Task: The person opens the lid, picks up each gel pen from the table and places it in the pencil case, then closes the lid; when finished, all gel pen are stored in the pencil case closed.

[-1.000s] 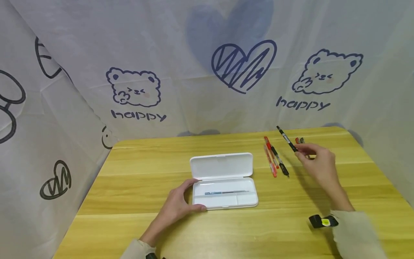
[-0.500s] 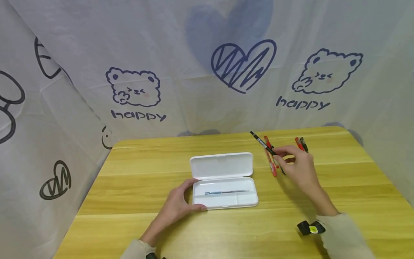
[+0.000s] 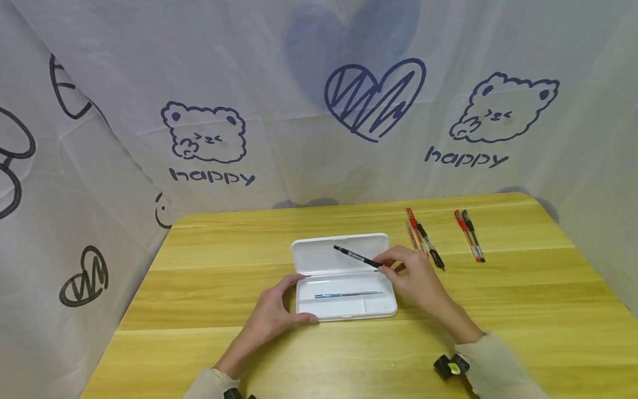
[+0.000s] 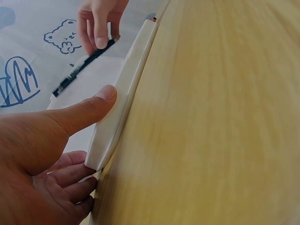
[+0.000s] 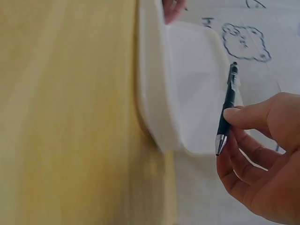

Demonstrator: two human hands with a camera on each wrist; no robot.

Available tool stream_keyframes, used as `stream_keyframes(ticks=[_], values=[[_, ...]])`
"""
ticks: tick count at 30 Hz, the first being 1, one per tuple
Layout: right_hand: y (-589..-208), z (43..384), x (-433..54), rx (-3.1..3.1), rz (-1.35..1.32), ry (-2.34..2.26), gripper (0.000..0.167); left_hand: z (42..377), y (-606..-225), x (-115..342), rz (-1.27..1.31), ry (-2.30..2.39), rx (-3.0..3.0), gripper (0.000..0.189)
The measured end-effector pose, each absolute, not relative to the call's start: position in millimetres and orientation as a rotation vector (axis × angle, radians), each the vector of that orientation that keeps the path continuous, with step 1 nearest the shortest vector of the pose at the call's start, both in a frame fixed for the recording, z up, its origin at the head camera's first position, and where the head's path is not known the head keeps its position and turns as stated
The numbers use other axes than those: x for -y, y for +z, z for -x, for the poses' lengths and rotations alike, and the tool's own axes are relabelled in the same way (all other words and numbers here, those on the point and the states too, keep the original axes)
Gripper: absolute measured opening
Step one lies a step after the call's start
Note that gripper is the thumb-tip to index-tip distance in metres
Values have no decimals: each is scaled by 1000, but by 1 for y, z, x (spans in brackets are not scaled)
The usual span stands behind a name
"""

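A white pencil case [image 3: 315, 257] lies with its lid raised, a slim blue-and-clear pen [image 3: 326, 296] inside its long compartment. My left hand [image 3: 271, 310] grips the case's left end, thumb on the front wall and fingers round toward the back. In the left wrist view the thumb [image 4: 101, 99] presses the white wall. My right hand [image 3: 418, 281] pinches a black ballpoint pen [image 3: 355, 256] near its tip, held tilted in front of the raised lid. The right wrist view shows the pen's silver tip [image 5: 220, 143] pointing down past the thumb.
Right of the case lie a red pen [image 3: 411, 217] and a black pen [image 3: 430, 245], partly behind my right hand. Farther right, a red pen [image 3: 463, 226] and a black-capped pen [image 3: 471, 228] lie side by side. A printed white curtain [image 3: 279, 138] hangs behind the wooden table [image 3: 224, 244].
My right hand has carried the black ballpoint pen leftward and nearer, from beside the right-hand pens to over the case. My left hand stays on the case.
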State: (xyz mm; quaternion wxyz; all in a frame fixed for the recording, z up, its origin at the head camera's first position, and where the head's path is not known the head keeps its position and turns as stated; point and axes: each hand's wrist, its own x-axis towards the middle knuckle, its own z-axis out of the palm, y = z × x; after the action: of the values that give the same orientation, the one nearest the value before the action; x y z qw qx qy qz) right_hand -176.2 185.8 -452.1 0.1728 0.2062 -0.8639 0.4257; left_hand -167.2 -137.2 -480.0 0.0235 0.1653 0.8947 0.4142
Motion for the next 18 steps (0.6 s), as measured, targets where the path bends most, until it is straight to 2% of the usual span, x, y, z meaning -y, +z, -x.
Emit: stream_keyframes(ticks=[18], values=[[-473, 175, -159, 2714, -769, 980, 18, 169, -481, 138, -508, 1274, -2772, 91]])
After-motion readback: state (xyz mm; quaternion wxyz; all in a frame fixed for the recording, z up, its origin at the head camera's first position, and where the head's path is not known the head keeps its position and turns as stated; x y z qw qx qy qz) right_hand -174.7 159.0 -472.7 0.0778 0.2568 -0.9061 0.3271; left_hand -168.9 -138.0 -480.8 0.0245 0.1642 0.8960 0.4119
